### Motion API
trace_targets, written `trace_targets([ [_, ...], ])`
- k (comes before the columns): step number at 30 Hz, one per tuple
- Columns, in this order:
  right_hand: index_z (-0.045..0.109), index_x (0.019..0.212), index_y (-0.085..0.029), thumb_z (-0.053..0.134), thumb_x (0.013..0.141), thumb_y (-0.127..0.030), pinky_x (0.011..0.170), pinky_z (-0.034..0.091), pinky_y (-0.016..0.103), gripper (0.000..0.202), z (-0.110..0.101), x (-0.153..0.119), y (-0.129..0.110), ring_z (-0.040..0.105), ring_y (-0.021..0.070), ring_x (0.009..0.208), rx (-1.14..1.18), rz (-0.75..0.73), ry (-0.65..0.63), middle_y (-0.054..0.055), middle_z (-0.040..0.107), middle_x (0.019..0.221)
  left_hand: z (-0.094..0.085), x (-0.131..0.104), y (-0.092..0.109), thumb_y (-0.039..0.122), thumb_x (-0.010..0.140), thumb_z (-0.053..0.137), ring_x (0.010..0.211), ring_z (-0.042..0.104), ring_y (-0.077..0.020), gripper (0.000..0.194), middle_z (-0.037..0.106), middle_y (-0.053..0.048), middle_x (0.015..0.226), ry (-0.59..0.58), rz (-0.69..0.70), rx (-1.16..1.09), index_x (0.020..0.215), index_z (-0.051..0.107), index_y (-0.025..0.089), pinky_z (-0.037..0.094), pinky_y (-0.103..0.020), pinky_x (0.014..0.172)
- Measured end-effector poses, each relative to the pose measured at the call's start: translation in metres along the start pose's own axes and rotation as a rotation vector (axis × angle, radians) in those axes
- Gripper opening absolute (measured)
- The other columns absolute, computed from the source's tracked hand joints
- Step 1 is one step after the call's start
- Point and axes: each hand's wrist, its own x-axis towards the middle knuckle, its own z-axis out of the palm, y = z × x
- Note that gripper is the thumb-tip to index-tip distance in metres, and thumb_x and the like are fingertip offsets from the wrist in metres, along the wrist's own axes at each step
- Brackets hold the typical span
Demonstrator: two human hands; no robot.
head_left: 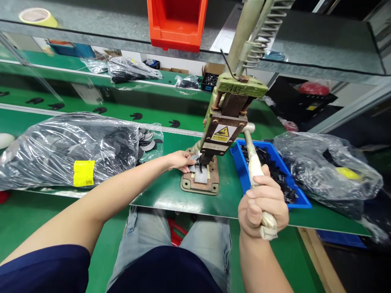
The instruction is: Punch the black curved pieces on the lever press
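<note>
A green hand press (225,132) stands on the bench in front of me, a warning label on its ram housing. My right hand (264,201) is wrapped round the tape-covered press lever (255,165), which slants down toward me. At the press base (200,187), my left hand (180,160) pinches a small grey curved plate (193,159) between thumb and fingers. The plate lies under the ram, and its far end is partly hidden by the ram tip and a black piece there.
Left lies a clear plastic bag (76,142) of dark curved pieces, some spilling from its mouth. Right of the press are a blue bin (301,199) of black parts and another plastic bag (326,167). Black pieces (136,116) line the belt behind. An orange bin (175,42) sits above.
</note>
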Motion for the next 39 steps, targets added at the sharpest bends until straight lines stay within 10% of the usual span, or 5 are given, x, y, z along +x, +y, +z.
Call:
trace_targets([
  [17,0.06,0.073,-0.025,0.069,0.089,-0.035,0.111,0.052,0.074,0.021,-0.007,0.001,-0.003,0.07,0.0239,0.094,-0.01,0.01,-0.057,-0.002,0.065,0.075,-0.011,0.003,-0.011,0.04,0.08,0.089,0.06,0.069,-0.0123,0.038,0.073,-0.003,0.073,-0.054,0.267,-0.023,0.083,0.061,0.015,0.055,-0.019,0.051],
  [39,0.057,0.071,-0.024,0.07,0.089,-0.035,0.112,0.053,0.07,0.025,-0.006,0.0,0.0,0.069,0.0215,0.093,-0.003,0.015,-0.043,-0.003,0.063,0.074,-0.005,0.002,-0.004,0.033,0.084,0.087,0.052,0.069,-0.0139,0.03,0.069,0.0,0.062,-0.012,0.057,0.029,0.087,0.062,0.018,0.056,-0.019,0.049],
])
